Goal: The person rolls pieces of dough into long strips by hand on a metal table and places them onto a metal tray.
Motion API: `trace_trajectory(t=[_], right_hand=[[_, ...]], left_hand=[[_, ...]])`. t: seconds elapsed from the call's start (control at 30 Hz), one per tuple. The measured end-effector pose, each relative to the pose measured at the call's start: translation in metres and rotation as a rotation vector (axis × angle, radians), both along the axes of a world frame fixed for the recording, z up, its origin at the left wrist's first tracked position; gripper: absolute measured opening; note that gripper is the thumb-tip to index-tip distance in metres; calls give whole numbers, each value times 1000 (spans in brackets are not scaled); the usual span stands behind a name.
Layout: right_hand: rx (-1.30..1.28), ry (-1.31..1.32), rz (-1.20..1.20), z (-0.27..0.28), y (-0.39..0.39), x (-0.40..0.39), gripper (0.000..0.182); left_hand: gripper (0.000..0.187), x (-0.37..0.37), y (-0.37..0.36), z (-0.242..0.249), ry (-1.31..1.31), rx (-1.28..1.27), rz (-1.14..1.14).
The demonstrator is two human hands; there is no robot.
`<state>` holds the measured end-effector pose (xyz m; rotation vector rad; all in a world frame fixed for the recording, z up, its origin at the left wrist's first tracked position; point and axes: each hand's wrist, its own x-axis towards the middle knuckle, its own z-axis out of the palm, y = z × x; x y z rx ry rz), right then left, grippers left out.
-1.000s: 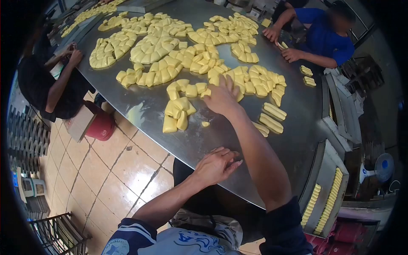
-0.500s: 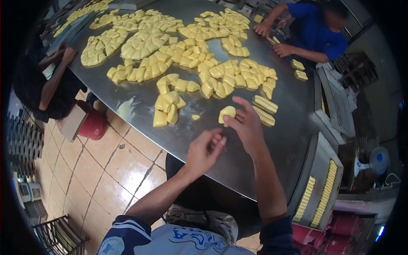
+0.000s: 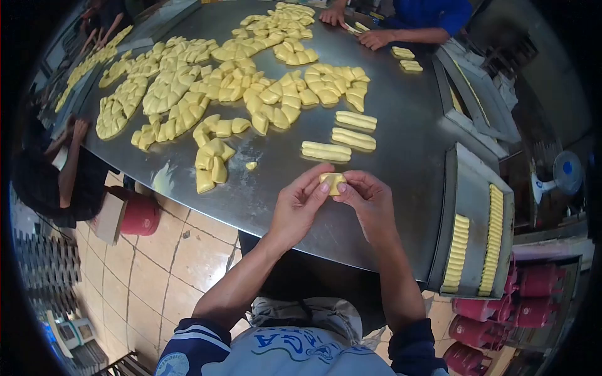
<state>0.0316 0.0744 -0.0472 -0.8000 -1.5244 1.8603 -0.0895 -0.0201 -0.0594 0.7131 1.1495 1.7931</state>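
My left hand (image 3: 298,203) and my right hand (image 3: 371,202) pinch one small yellow dough piece (image 3: 332,183) between them, thumbs on its near face, above the front of the metal table (image 3: 251,203). Just beyond my fingers lies a rolled dough strip pair (image 3: 326,151). Two more pairs (image 3: 355,139) rest a little farther back. To the left are a folded dough cluster (image 3: 212,164) and a tiny dough scrap (image 3: 251,166). Many cut dough pieces (image 3: 269,100) spread over the far part of the table.
A metal tray (image 3: 442,257) with two rows of shaped dough stands at the right edge. Across the table, a co-worker's hands (image 3: 370,37) are near small strips. Another person's arm (image 3: 70,156) is at the left. A fan (image 3: 564,172) stands far right.
My left hand has moved up to meet my right, and both now grip the dough piece. The view has shifted, and a strip pair now shows just beyond my hands.
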Motion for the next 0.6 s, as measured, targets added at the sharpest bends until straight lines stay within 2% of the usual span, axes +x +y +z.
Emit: trace_trajectory(t=[0.03,0.13,0.23,0.33,0.43,0.53,0.6], right_hand=[[-4,23,-22,-1,0,4,24],[-40,1,-17,-2,-5,11,22],[-60,32,-80,-3,0,18,19],[-69,-4,16,10,-3,15,20],[187,-68,25,-7,-7,7,21],[78,22,-41,-5,-12,-9,21],[-41,-35,18,10,-15,-21,21]], left_hand=[[39,5,2,0,-12,25,39],[42,4,0,-2,74,-104,-160],[43,7,-1,-5,-14,-25,-120],[41,4,-4,5,-121,-89,-131],[39,-3,-6,-3,39,-161,-121],[36,-12,-15,-6,-110,-120,25],[34,-24,-22,-5,-149,-117,123]])
